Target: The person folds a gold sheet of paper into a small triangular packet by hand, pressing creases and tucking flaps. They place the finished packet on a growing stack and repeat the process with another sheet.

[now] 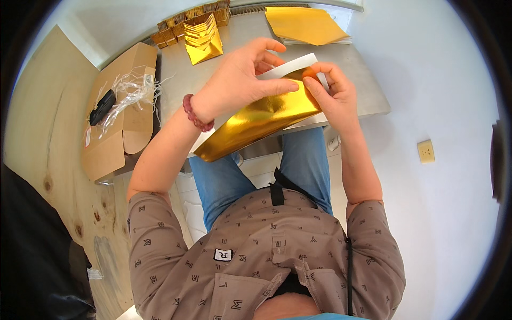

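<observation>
Gold foil paper [261, 118] with a white reverse side is raised in front of me, over the table's near edge. It is bent over, and a white strip shows along its upper edge. My left hand [240, 77], with a reddish beaded bracelet at the wrist, lays its thumb on the gold face. Its index finger sticks out above the paper, while other fingertips pass behind the white strip. At the paper's upper right corner, my right hand [336, 96] pinches the foil between thumb and fingers.
Folded gold foil pieces [204, 45] stand in a row at the back of the metal table [170, 74], beside bundled brown pieces [170, 31]. A stack of golden sheets [304, 25] lies back right. Left is a cardboard box [128, 114] with clear plastic strips and a black object [102, 108].
</observation>
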The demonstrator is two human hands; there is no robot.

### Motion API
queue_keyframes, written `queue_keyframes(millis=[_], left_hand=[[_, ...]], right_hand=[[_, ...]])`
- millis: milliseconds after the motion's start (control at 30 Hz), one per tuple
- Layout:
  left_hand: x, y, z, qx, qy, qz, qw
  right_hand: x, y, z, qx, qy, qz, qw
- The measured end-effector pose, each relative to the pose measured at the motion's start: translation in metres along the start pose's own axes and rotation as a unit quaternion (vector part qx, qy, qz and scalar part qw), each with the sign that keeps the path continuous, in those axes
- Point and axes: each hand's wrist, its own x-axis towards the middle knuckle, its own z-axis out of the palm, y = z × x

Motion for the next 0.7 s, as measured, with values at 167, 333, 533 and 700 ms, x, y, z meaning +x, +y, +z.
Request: queue_keyframes(millis=[167, 333, 533, 700], left_hand=[[-0.013, 0.014, 0.009, 0.042, 0.044, 0.044, 0.997], [-0.031, 0.019, 0.007, 0.077, 0.044, 0.04, 0.995], [-0.037, 0.019, 0.016, 0.057, 0.083, 0.106, 0.989], [-0.041, 0.016, 0.014, 0.017, 0.07, 0.047, 0.996]], right_hand=[[-0.004, -0.023, 0.011, 0.004, 0.025, -0.056, 0.998], [-0.009, -0.036, 0.007, -0.014, -0.013, -0.015, 1.0], [-0.017, -0.043, 0.012, -0.036, -0.027, -0.006, 0.999], [-0.019, -0.049, 0.016, -0.091, -0.022, -0.057, 0.994]])
